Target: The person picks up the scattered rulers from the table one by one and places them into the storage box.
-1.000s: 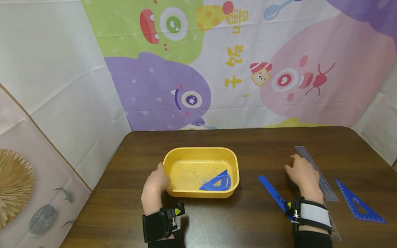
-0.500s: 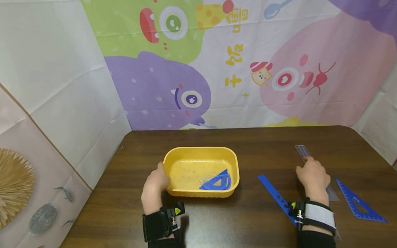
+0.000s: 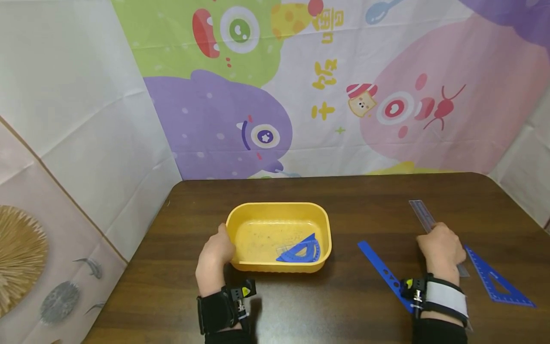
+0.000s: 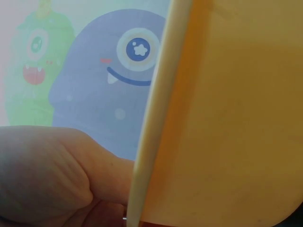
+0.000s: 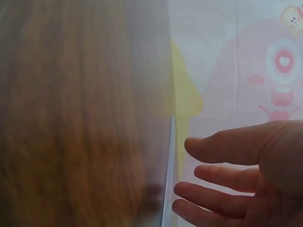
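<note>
On our left, we are seeing the yellow basin sitting just to the right of the left hand, its long axis running crosswise, from the left hand towards the right hand. The left hand is gripping the basin's left wall, and we are looking at rounded corners, a smooth rim and dark specks on the floor. Inside, at the end away from the left hand, a blue drawing piece is lying, with a small clear marked piece showing beside it. Between the hands, nearer the right, a blue ruler is slanting, its far end pointing left and its near end passing beside the right wrist. The clear ruler is lying under the right hand, its long axis also running from far left to near right and its two ends showing past the hand. The right hand's fingers are resting parted and loose; we cannot tell whether they are touching the ruler. Just right of that hand, a blue set square is lying flat, its narrow corner pointing away.
</note>
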Available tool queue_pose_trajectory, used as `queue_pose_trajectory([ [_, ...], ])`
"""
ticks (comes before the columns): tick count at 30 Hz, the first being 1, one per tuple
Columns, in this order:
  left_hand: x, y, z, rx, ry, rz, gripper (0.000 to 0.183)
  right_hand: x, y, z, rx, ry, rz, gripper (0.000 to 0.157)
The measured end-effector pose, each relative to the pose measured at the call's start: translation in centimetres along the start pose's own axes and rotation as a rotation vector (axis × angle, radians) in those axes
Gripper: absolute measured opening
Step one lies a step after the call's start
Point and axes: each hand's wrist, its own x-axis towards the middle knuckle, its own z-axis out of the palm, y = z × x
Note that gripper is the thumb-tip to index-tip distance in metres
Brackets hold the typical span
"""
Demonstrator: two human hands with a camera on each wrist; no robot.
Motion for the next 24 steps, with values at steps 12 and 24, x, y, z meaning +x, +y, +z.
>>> queue_pose_trajectory([
  [12, 0.06, 0.02, 0.10, -0.013, 0.000, -0.013, 0.060, 0.23, 0.15, -0.10, -0.053, -0.021, 0.008, 0.041],
  [24, 0.09, -0.01, 0.02, -0.008, -0.017, -0.017, 0.060, 0.41, 0.48, -0.01, -0.070, -0.031, 0.066, 0.053],
])
